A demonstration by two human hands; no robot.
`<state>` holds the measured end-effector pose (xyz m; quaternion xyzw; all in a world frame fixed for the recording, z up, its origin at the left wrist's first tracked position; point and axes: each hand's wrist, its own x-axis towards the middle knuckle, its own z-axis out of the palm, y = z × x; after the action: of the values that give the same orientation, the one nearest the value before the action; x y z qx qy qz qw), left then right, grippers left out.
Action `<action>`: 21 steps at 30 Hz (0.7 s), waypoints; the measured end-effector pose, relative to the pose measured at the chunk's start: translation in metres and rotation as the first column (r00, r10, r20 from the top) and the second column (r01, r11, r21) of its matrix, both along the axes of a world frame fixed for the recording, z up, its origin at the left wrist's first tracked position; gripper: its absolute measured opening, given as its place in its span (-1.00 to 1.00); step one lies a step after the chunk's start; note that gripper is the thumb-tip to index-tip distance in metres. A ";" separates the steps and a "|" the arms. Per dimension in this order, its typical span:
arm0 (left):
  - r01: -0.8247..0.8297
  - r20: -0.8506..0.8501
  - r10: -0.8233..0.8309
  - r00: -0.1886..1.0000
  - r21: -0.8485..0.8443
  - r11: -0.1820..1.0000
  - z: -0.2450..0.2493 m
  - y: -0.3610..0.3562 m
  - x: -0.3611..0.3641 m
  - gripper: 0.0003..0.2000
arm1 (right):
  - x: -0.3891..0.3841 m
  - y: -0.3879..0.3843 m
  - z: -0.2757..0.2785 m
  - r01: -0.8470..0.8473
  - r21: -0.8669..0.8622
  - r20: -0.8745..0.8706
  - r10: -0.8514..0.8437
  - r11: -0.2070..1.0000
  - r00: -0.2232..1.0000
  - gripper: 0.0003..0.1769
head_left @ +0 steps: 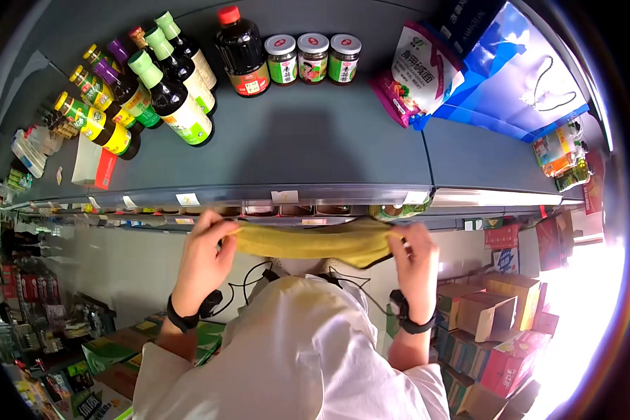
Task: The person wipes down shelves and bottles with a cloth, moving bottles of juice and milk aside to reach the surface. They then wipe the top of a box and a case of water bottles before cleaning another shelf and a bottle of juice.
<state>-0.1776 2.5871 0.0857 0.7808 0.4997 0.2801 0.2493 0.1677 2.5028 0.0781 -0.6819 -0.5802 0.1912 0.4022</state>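
Observation:
A yellow cloth (pixel 308 241) with a dark edge is stretched between my two hands, in front of the shelf's front edge. My left hand (pixel 206 248) pinches its left end. At the right end, my right hand (pixel 414 255) has its fingers closed on the cloth's corner. The cloth sags a little and hangs lower near my right hand. Beyond it lies the grey shelf (pixel 294 154), with my shadow falling on its surface.
Several sauce bottles (pixel 171 101) stand at the shelf's left. A dark red-capped bottle (pixel 243 52) and three jars (pixel 313 59) are at the back. A noodle packet (pixel 420 73) and blue gift bag (pixel 518 77) occupy the right. Cardboard boxes (pixel 486 315) are stacked lower right.

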 end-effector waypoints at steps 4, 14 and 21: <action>-0.076 -0.074 0.093 0.993 0.204 0.976 0.034 0.047 0.024 -0.79 | 0.013 0.060 0.033 0.110 0.165 0.280 -0.154 0.980 0.948 -0.84; 0.232 -0.331 -0.097 0.939 0.398 0.888 -0.045 0.049 0.114 -0.54 | -0.068 0.104 -0.047 -0.167 0.240 0.521 0.018 0.956 0.853 -0.52; 0.375 -0.364 -0.231 0.902 0.400 0.836 -0.045 0.056 0.191 -0.50 | 0.015 0.081 -0.041 -0.011 0.223 0.591 -0.126 0.975 0.797 -0.48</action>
<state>0.0133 2.6426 0.0411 0.9205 0.3192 0.2247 0.0192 0.1829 2.5841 0.0367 -0.6769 -0.6739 -0.1114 0.2742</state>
